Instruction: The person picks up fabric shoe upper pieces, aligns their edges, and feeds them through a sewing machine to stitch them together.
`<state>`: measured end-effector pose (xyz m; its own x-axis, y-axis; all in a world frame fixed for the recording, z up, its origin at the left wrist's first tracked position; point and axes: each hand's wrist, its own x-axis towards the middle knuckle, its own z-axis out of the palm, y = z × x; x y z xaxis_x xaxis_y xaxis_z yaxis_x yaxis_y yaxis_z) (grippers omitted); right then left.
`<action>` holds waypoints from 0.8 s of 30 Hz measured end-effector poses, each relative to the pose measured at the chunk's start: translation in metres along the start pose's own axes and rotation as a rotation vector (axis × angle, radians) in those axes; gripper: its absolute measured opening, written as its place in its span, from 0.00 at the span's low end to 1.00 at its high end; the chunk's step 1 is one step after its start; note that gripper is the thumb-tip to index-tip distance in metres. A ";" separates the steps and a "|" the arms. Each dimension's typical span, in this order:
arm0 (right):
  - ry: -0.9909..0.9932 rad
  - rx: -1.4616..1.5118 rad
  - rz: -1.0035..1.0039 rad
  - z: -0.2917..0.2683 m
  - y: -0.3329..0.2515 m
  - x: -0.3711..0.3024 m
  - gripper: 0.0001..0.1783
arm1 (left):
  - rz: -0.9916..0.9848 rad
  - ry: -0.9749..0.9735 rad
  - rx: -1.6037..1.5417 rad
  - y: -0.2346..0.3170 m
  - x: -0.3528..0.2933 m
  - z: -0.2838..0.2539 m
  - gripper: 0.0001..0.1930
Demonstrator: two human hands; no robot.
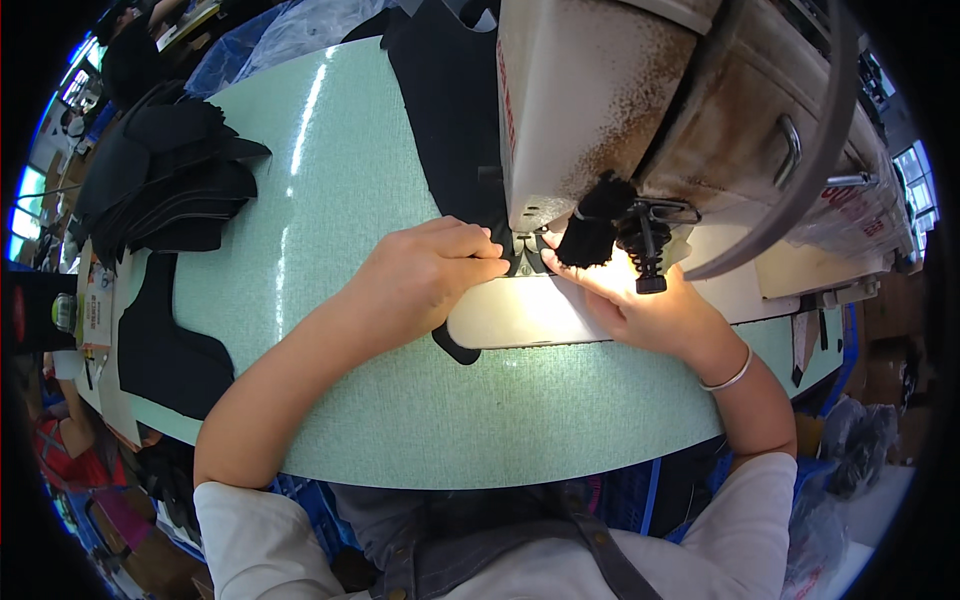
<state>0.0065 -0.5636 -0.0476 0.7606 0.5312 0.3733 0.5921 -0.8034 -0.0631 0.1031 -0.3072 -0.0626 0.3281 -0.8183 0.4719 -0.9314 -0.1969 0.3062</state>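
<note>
A white sewing machine [590, 110] stands over the table, its presser foot [527, 262] down by a black fabric piece [440, 110]. The long part of this fabric runs away from me, left of the machine. My left hand [420, 275] is closed, thumb and fingers pinching the fabric just left of the foot. On the other side, my right hand [645, 305] holds the fabric edge with its fingertips close to the foot. Part of that hand is behind the tension spring [648, 245] and a fuzzy black pad [590, 235]. Lamp light falls on the pale machine bed [520, 315].
A stack of black cut pieces [165, 170] sits at the table's far left. Nearer lies another black piece [170, 340]. The light green tabletop [330, 190] curves round me. Blue crates [640, 495] show below its front edge, and clear plastic [850, 450] hangs at right.
</note>
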 end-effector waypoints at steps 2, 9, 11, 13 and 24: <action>-0.029 0.000 0.019 0.001 0.000 0.001 0.24 | -0.015 -0.020 0.016 0.002 -0.001 0.000 0.13; 0.119 0.088 -0.037 0.017 0.005 0.005 0.22 | -0.021 -0.004 0.061 0.005 0.002 0.003 0.14; 0.143 0.090 -0.033 0.021 0.010 0.001 0.21 | -0.034 0.000 0.068 0.005 0.004 0.004 0.14; -0.080 0.081 0.040 0.022 0.016 -0.005 0.19 | -0.048 0.000 0.077 0.006 0.004 0.003 0.14; 0.028 -0.069 -0.058 0.022 0.007 -0.005 0.17 | -0.131 0.020 0.038 0.015 -0.001 0.011 0.14</action>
<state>0.0127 -0.5661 -0.0703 0.7171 0.5706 0.4003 0.6146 -0.7885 0.0230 0.0872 -0.3149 -0.0678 0.4503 -0.7732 0.4465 -0.8854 -0.3223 0.3349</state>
